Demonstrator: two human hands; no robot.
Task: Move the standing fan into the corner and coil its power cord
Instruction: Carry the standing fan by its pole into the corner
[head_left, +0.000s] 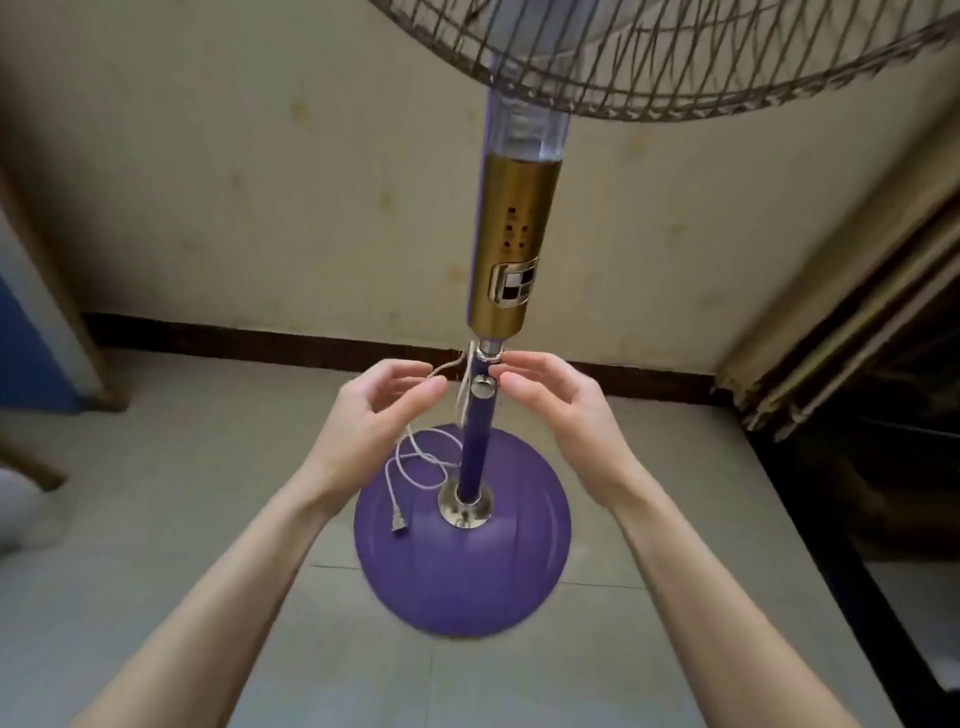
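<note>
The standing fan (511, 249) stands upright close to the wall, with a gold control column, a purple pole and a round purple base (462, 571). Its wire grille fills the top right of the view. The white power cord (421, 462) hangs from just below the gold column and lies in loose loops on the base, with its plug (399, 526) at the base's left edge. My left hand (371, 421) is to the left of the pole with its fingers spread, the fingertips at the hanging cord. My right hand (558, 410) is to the right, fingers apart, fingertips at the pole's collar.
A cream wall with a dark skirting board (234, 338) runs behind the fan. A blue door and its frame (31, 338) stand at the left. Dark furniture draped with a cloth (841, 338) fills the right side. The floor is grey tile.
</note>
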